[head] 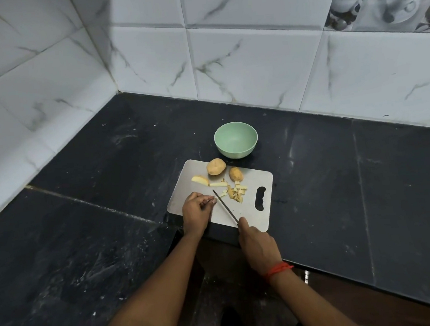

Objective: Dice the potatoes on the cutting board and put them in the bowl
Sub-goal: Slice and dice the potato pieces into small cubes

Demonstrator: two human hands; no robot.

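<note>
Risk sits mostly at the left hand (197, 212). Its curled fingertips (213, 202) rest on the grey rectangular metal cutting board (260, 182), just beside the thin dark-bladed knife (224, 206). A stroke drifting toward 9 o'clock would likely meet a knuckle. Whether those fingers pin a small potato piece or only press the board I cannot tell, since they hide what lies beneath.

The right hand (258, 245) is wrapped fully round the knife handle at the board's 6 o'clock edge, with the blade slanting toward 11 o'clock. The board lies close to the front edge of the black stone counter (107, 199), so a hard press there might, I judge, shift or tip it.

Across the blade from the left fingertips, on its 3 o'clock side, lies a small heap of pale diced pieces (236, 192), near the fingers but not touching them. A yellow wedge (200, 180) and a cut strip (218, 184) lie at 12 o'clock from those fingers, apart from them.

Two whole brown-skinned potatoes, one rounder (216, 166) and one smaller (235, 174), sit at the board's 12 o'clock side, well apart from both hands. Being uncut, either could roll under the knife.

The pale green round bowl (236, 153) stands off the board at 12 o'clock, with no potato showing inside.
</note>
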